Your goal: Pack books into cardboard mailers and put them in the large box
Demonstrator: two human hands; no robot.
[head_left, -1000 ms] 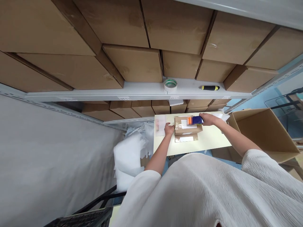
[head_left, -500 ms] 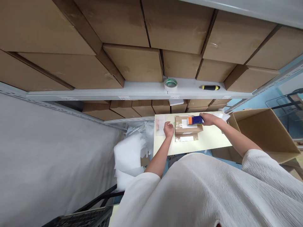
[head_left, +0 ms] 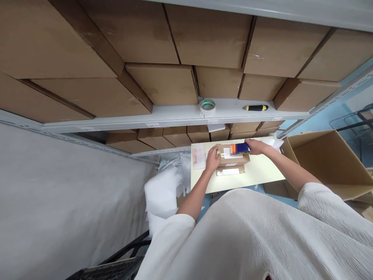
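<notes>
A small taped cardboard box (head_left: 237,160) with white labels lies on the pale yellow board (head_left: 256,173). My left hand (head_left: 213,158) is at the box's left end, its fingers bent over the edge and gripping it. In my right hand (head_left: 254,147) is a dark blue handheld tool with an orange end (head_left: 241,148); my fingers are wrapped round its right end. The tool is over the top right of the box, and its orange part is pixelated. I cannot tell whether it touches the box. Nearer my body, a taped flap with a white label (head_left: 231,171) shows.
Large cartons (head_left: 218,35) fill the shelf in front. A tape roll (head_left: 208,106) and a yellow-black utility knife (head_left: 255,107) lie on its ledge. To the right stands an open carton (head_left: 329,163). White foam sheets (head_left: 160,190) are heaped at the left. Clear plastic (head_left: 199,156) lies left of the box.
My left hand has moved right, from beside the box onto its left end. The right hand and its blue tool have barely moved. The camera view has shifted slightly.
</notes>
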